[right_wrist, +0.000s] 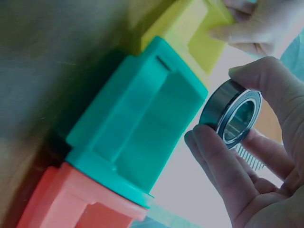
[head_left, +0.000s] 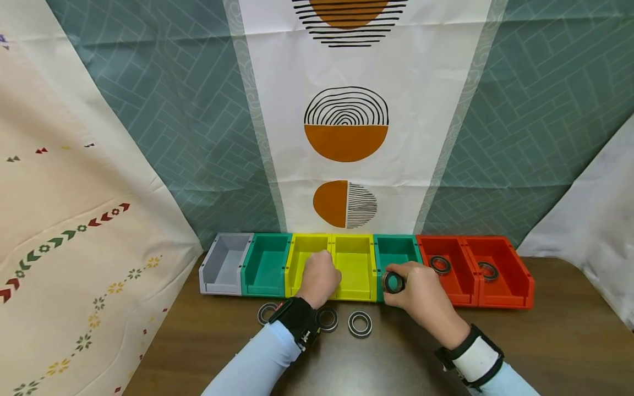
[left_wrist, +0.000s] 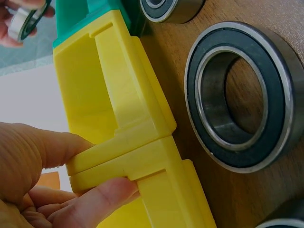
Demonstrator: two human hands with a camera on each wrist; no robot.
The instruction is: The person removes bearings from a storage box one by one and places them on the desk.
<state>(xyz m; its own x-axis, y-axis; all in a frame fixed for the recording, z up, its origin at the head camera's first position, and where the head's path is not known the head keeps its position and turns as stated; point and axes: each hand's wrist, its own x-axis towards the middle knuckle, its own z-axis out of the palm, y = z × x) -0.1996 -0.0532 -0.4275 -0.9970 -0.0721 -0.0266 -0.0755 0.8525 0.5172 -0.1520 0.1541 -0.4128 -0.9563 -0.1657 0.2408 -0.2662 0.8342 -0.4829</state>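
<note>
My left hand [head_left: 319,278] pinches the shared wall of two yellow bins [left_wrist: 114,152]; the left wrist view shows thumb and fingers on either side of it. My right hand [head_left: 423,291] holds a ball bearing [right_wrist: 221,107] between thumb and fingertips, tilted on edge. In the head view it overlaps the front of the right green bin [head_left: 396,243]; the right wrist view shows that bin [right_wrist: 142,142] beside the bearing. Another bearing [head_left: 360,324] lies flat on the table in front of the yellow bins, and a second one [head_left: 327,328] sits close by my left wrist.
A grey bin [head_left: 220,289] and another green bin [head_left: 262,292] stand at the row's left end. Two red bins [head_left: 505,301] at the right each contain a bearing. One more bearing [head_left: 261,314] lies left of my left wrist. Patterned cloth [head_left: 346,71] hangs behind the table [head_left: 406,357].
</note>
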